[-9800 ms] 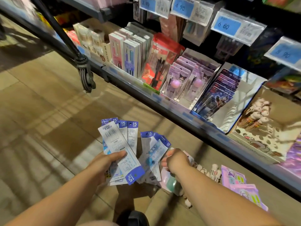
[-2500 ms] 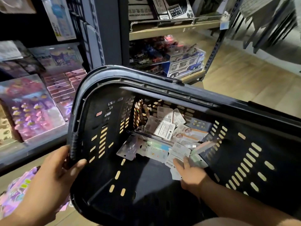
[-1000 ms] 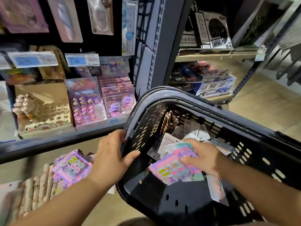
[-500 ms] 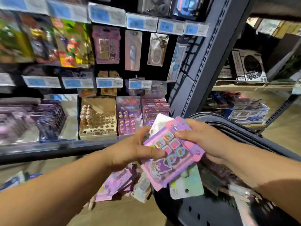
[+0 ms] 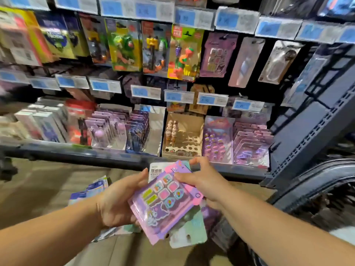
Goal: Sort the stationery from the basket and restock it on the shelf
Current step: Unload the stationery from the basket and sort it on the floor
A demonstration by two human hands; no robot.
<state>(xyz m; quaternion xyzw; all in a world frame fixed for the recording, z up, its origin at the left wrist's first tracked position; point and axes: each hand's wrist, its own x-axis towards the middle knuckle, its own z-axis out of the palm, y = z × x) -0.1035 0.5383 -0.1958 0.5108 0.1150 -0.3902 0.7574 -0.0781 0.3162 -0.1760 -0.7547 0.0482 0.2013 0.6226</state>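
Two hands at lower centre: my left hand (image 5: 119, 204) and right hand (image 5: 203, 181) clasp sticker packs (image 5: 165, 202), fingers (image 5: 198, 160) curled round them; basket (image 5: 311, 177) lower right, contents blurred.

Price labels (image 5: 146, 92) at twelve o'clock: blurred, unreadable. Basket (image 5: 315, 177) at four o'clock runs off the edge.

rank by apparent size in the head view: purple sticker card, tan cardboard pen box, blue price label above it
1. purple sticker card, nearest the camera, so its real size against the box is unsure
2. tan cardboard pen box
3. blue price label above it
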